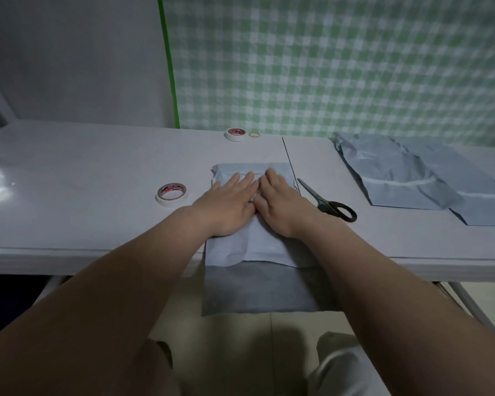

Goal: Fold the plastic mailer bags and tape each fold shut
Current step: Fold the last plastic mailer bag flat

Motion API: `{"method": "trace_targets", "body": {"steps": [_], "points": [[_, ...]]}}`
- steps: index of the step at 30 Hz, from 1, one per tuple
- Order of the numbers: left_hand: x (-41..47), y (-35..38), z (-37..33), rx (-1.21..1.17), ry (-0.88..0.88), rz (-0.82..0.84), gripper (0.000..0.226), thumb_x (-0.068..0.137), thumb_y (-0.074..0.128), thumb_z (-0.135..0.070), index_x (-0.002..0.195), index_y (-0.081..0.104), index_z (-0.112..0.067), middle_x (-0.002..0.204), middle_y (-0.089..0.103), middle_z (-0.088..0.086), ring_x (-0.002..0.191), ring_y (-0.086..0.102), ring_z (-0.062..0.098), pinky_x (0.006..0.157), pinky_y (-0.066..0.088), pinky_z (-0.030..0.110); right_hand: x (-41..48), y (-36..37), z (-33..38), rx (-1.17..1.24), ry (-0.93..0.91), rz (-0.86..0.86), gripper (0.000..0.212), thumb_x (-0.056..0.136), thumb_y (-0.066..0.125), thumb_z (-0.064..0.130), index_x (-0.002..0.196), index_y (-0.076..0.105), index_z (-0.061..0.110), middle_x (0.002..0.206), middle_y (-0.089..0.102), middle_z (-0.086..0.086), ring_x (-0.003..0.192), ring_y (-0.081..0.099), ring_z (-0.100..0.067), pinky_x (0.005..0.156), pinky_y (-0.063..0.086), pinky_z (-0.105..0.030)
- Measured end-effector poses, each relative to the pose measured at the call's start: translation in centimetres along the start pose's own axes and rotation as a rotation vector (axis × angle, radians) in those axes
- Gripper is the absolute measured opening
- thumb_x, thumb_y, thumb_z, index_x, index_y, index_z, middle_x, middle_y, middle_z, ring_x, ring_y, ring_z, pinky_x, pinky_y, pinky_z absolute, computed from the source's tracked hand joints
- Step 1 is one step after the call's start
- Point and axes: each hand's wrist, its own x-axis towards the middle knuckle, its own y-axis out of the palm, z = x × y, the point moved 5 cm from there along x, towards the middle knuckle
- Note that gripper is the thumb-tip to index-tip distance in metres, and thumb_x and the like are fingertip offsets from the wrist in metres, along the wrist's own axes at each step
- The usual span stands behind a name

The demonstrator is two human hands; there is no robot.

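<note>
A pale blue-grey plastic mailer bag lies on the white table, its near end hanging over the front edge and its far end folded over. My left hand and my right hand press flat on it side by side, fingers spread, holding nothing. A white tape roll lies just left of my left hand. Black-handled scissors lie just right of my right hand. A second tape roll sits near the table's back edge.
A pile of more blue-grey mailer bags lies at the right of the table. A rubber band rests beside the far tape roll. A green checked cloth hangs behind. My knees and the floor show below the table edge.
</note>
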Motion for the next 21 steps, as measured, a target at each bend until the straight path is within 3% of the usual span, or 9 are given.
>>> {"method": "trace_targets", "body": {"steps": [3,7,10,12,14,17,21], "points": [[1.0,0.1,0.7,0.036,-0.011,0.010,0.056,0.103,0.017,-0.040,0.152,-0.006,-0.026,0.159,-0.013,-0.005,0.146,-0.009,0.017,0.118,0.000,0.043,0.2,0.2,-0.5,-0.053,0.029,0.033,0.061,0.102,0.017,0.040,0.152,0.002,0.009,0.159,-0.011,-0.007,0.147,-0.007,-0.024,0.118,0.001,-0.042],[1.8,-0.2,1.0,0.077,-0.030,0.008,0.054,0.102,0.013,-0.042,0.152,-0.004,-0.027,0.160,-0.010,-0.005,0.147,-0.006,0.017,0.118,0.002,0.046,0.6,0.0,-0.6,-0.086,0.030,0.008,0.061,0.102,0.015,0.042,0.152,0.000,0.010,0.159,-0.011,-0.007,0.147,-0.007,-0.022,0.117,-0.001,-0.039],[1.6,-0.9,0.4,0.205,0.015,-0.139,0.049,0.102,0.020,-0.036,0.149,0.024,-0.023,0.156,0.023,0.004,0.141,0.023,0.027,0.116,0.016,0.043,0.2,-0.2,-0.3,-0.110,-0.015,-0.049,0.058,0.103,0.016,0.038,0.151,0.010,0.007,0.160,0.000,-0.010,0.147,0.002,-0.021,0.117,-0.001,-0.034],[1.4,-1.4,0.3,0.098,0.049,-0.223,0.040,0.100,0.029,-0.030,0.135,0.045,-0.018,0.141,0.046,0.004,0.131,0.039,0.029,0.107,0.032,0.039,-0.1,-0.4,-0.1,-0.115,-0.057,-0.083,0.053,0.104,0.019,0.034,0.150,0.017,0.008,0.159,0.010,-0.011,0.147,0.008,-0.021,0.116,0.001,-0.032],[1.4,-1.3,0.7,-0.070,0.071,-0.213,0.041,0.099,0.037,-0.026,0.138,0.044,-0.016,0.146,0.041,0.004,0.136,0.035,0.024,0.108,0.032,0.035,-0.2,-0.4,0.1,-0.078,-0.069,-0.055,0.053,0.104,0.022,0.032,0.150,0.015,0.008,0.159,0.009,-0.010,0.147,0.007,-0.021,0.116,0.001,-0.031],[1.4,-0.9,1.4,-0.092,0.038,-0.155,0.054,0.099,0.038,-0.036,0.149,0.026,-0.021,0.158,0.020,0.000,0.145,0.017,0.016,0.115,0.023,0.035,0.2,-0.2,-0.1,-0.061,-0.046,-0.017,0.054,0.103,0.023,0.032,0.151,0.013,0.008,0.160,0.006,-0.010,0.147,0.006,-0.021,0.116,0.004,-0.031],[0.6,-0.6,1.6,0.005,-0.039,-0.071,0.057,0.100,0.025,-0.047,0.152,0.011,-0.026,0.160,0.004,-0.006,0.147,0.008,0.017,0.116,0.018,0.037,0.4,0.0,-0.5,-0.056,0.019,-0.079,0.049,0.102,0.027,0.033,0.140,0.034,0.004,0.154,0.026,-0.013,0.142,0.021,-0.028,0.113,0.016,-0.034]]}}
